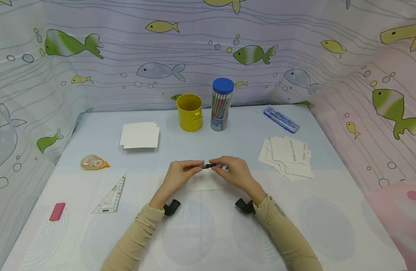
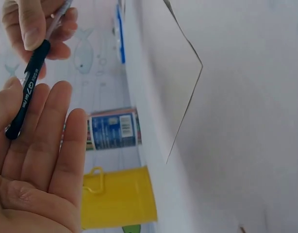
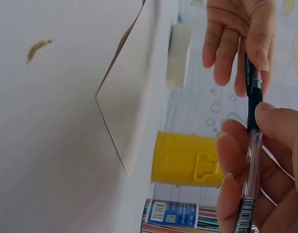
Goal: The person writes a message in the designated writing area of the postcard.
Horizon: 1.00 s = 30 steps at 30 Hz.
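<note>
Both hands hold a gel pen [image 1: 208,166] level above a white card [image 1: 204,183] at the table's middle. The left hand [image 1: 176,175] pinches the dark cap end between thumb and fingers. Around the clear barrel [image 3: 253,167], which carries a barcode label, the right hand [image 1: 236,172] has its thumb and fingers. In the left wrist view the dark part of the pen [image 2: 30,90] shows small white lettering. The right wrist view shows the cap [image 3: 252,75] with its clip, in line with the dark grip section [image 3: 255,109].
Behind the hands stand a yellow bucket [image 1: 189,114] and a blue-lidded pencil tub [image 1: 222,105]. Stacked cards [image 1: 140,135], correction tape [image 1: 93,162], a set square [image 1: 111,197] and a pink eraser [image 1: 57,211] lie left. Written cards [image 1: 289,156] and a blue case [image 1: 281,119] lie right.
</note>
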Tool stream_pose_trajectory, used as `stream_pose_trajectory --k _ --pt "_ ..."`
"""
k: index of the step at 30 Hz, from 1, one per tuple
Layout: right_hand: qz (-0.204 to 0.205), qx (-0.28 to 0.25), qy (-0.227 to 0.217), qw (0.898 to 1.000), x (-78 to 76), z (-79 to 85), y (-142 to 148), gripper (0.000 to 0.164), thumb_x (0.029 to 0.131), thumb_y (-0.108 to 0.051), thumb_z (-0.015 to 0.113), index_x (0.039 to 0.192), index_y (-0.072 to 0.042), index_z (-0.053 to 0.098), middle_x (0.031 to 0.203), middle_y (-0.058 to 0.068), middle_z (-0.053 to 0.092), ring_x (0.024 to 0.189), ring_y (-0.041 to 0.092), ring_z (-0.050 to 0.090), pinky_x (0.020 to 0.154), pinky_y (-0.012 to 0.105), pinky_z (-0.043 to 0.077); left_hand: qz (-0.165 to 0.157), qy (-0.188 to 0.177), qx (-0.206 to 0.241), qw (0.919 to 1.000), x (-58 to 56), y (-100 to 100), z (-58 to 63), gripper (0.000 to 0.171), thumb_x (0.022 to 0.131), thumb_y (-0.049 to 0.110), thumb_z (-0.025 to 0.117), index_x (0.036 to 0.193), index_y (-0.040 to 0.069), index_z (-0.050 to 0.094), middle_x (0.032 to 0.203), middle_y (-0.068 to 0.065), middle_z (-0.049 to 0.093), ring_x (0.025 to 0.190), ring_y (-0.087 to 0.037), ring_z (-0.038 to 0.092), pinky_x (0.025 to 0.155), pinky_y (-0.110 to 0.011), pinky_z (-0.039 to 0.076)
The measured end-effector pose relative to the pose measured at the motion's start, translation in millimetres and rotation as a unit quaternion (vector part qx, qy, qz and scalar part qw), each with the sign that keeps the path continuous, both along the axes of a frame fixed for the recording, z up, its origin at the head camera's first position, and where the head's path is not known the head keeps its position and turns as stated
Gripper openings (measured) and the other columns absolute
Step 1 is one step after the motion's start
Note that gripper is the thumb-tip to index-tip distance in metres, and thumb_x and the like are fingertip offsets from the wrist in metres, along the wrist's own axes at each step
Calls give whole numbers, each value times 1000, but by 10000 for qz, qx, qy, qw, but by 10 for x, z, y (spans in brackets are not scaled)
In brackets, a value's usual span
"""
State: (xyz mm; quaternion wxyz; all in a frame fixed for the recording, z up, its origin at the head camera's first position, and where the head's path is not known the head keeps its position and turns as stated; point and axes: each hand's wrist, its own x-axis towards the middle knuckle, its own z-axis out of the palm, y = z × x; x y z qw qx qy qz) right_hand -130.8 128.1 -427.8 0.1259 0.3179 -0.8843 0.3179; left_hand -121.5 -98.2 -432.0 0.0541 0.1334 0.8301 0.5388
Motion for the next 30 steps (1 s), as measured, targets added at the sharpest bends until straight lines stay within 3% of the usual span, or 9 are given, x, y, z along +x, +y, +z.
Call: stream_pose_trajectory --k 5,13,17,21,24,28,30 --pt "18 -43 -42 10000 0 3 7 22 85 -13 74 107 -12 76 93 1 76 67 9 64 59 19 50 -33 -6 86 10000 0 9 -9 29 88 22 70 115 10 73 112 -11 73 99 -21 72 84 -31 58" --pt "68 32 60 10000 17 -20 23 19 85 -13 74 104 -12 76 92 0 76 65 7 62 56 18 46 -11 77 -53 10000 31 40 -8 31 87 23 71 115 11 73 111 -12 73 93 -22 73 85 -38 58" --pt "122 -66 199 9997 19 -19 30 18 84 -13 75 102 -12 77 90 1 76 65 8 62 54 17 45 70 244 -252 9994 56 44 6 28 87 25 70 113 13 74 108 -9 74 88 -17 72 77 -29 57" --pt "219 -202 531 9981 0 25 26 17 82 -13 77 99 -12 77 86 0 76 59 7 57 52 17 43 182 486 -359 9980 73 28 60 24 88 24 70 110 16 76 104 -6 75 69 -12 58 60 -20 45" --pt "294 -256 719 9967 -21 73 21 17 81 -13 78 98 -12 77 85 0 76 55 6 51 50 16 40 286 570 -328 9974 78 16 124 21 88 23 71 107 17 77 101 -5 76 62 -12 48 56 -20 38" --pt "329 -312 774 9960 -32 116 32 17 80 -11 78 97 -11 77 84 0 76 52 4 43 48 15 36 253 461 -312 9981 83 18 200 21 88 21 70 108 16 77 95 -4 77 68 -10 61 61 -18 42" --pt "344 -349 749 9960 -37 132 29 18 79 -9 79 97 -11 77 84 0 76 52 3 40 48 16 34 296 372 -293 9984 89 22 234 21 88 20 70 107 15 77 94 -5 77 76 -16 68 60 -19 41"
